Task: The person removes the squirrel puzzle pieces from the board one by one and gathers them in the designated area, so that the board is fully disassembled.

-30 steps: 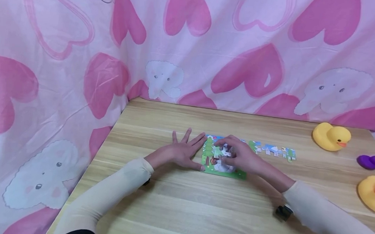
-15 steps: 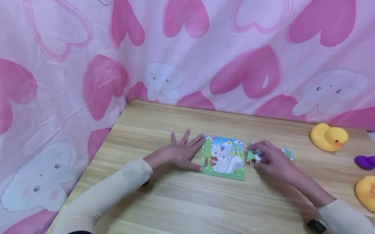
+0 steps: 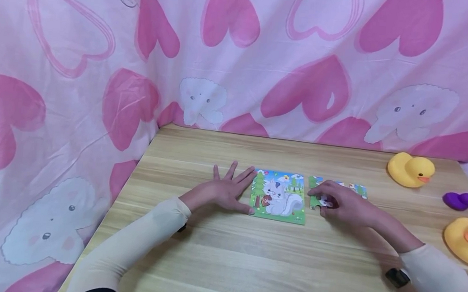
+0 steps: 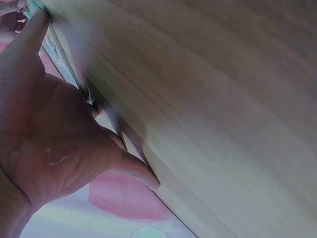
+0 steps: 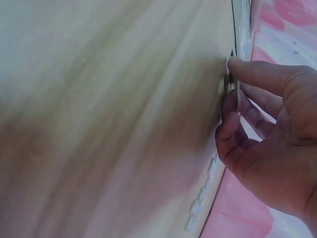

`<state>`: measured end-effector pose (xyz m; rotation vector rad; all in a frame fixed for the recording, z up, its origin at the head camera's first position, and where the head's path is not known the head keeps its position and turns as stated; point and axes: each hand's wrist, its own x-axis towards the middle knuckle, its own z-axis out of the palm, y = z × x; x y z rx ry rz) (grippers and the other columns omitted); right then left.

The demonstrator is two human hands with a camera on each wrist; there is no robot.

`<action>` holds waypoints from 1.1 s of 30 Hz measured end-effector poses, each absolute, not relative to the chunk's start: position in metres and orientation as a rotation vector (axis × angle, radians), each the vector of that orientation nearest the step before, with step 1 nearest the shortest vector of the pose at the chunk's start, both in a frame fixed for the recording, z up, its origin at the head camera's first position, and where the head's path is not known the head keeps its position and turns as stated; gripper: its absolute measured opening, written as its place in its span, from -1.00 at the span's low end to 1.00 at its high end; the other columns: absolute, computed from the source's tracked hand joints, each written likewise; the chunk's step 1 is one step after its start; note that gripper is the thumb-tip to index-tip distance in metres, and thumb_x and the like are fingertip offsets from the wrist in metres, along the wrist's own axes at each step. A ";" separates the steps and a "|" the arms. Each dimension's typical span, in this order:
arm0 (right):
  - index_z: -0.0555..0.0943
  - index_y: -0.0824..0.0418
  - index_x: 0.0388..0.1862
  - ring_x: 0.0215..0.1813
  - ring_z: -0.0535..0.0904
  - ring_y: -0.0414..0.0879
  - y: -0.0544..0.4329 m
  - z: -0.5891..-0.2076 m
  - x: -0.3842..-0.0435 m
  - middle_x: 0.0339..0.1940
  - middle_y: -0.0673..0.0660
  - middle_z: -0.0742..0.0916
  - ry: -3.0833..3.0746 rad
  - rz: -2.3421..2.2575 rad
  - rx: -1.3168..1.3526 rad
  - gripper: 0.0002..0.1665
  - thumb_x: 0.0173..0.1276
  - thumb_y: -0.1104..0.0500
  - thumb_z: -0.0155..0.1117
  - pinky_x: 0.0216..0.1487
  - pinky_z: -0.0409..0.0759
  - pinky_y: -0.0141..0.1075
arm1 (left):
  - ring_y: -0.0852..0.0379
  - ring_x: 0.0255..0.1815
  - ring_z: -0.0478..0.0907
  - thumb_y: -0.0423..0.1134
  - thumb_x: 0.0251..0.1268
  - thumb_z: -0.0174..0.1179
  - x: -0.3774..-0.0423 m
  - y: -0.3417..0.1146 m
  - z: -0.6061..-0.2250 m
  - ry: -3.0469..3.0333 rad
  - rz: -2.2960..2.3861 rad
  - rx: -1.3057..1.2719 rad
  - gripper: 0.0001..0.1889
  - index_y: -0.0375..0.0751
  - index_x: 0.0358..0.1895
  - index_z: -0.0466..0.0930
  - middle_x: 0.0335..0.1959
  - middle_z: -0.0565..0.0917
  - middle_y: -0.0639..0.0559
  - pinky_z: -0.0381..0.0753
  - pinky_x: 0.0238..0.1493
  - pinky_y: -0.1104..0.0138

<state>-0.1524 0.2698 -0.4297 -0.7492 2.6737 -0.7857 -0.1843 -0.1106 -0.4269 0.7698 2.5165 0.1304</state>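
Observation:
A square squirrel picture board [image 3: 278,196] lies flat on the wooden table [image 3: 226,258]. My left hand [image 3: 227,193] has its fingers spread, and its thumb and index fingertip touch the board's left edge. Just right of the board, my right hand [image 3: 346,203] pinches a jigsaw piece [image 3: 325,200] low at the table, with thumb and fingers curled at its edges. In the right wrist view, a thin edge of the jigsaw piece [image 5: 238,101] shows between the fingers. More jigsaw pieces [image 3: 360,190] lie in a row behind this hand, partly hidden by it.
Two yellow rubber ducks [image 3: 410,170] and a small purple duck [image 3: 459,201] stand at the table's right side. A pink curtain [image 3: 247,70] with hearts hangs along the back and left edges of the table.
My right hand has moved right from over the board to beside the row of pieces, bringing a jigsaw piece. The whole squirrel picture is now uncovered. My left hand stays in place.

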 end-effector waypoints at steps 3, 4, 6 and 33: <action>0.71 0.00 0.27 -0.11 0.51 -0.10 0.270 -0.429 -0.153 0.07 0.02 0.70 2.694 -0.749 -0.761 -0.44 0.29 0.27 0.56 -0.18 0.54 -0.39 | -0.33 0.75 -0.65 0.64 0.25 0.08 -0.184 -0.109 -0.427 2.514 0.136 0.766 0.25 0.24 0.74 -0.52 0.79 -0.50 0.25 -0.52 0.40 -0.67; 0.71 0.01 0.27 -0.12 0.50 -0.10 0.270 -0.429 -0.153 0.05 0.02 0.70 2.701 -0.739 -0.762 -0.44 0.29 0.28 0.56 -0.19 0.54 -0.39 | -0.33 0.75 -0.65 0.64 0.25 0.08 -0.184 -0.108 -0.428 2.513 0.136 0.765 0.25 0.24 0.74 -0.52 0.79 -0.50 0.25 -0.52 0.40 -0.67; 0.71 0.02 0.26 -0.12 0.50 -0.10 0.270 -0.429 -0.153 0.03 0.02 0.69 2.710 -0.730 -0.771 -0.43 0.28 0.29 0.57 -0.19 0.53 -0.39 | -0.33 0.75 -0.66 0.64 0.25 0.08 -0.184 -0.107 -0.428 2.515 0.135 0.768 0.25 0.24 0.74 -0.52 0.79 -0.50 0.24 -0.52 0.40 -0.67; 0.69 0.02 0.33 -0.11 0.51 -0.09 0.267 -0.427 -0.157 0.05 0.06 0.68 2.676 -0.752 -0.743 -0.38 0.28 0.28 0.57 -0.19 0.55 -0.40 | -0.34 0.76 -0.62 0.61 0.26 0.11 -0.185 -0.110 -0.426 2.525 0.147 0.757 0.24 0.22 0.75 -0.45 0.80 -0.47 0.24 -0.47 0.42 -0.67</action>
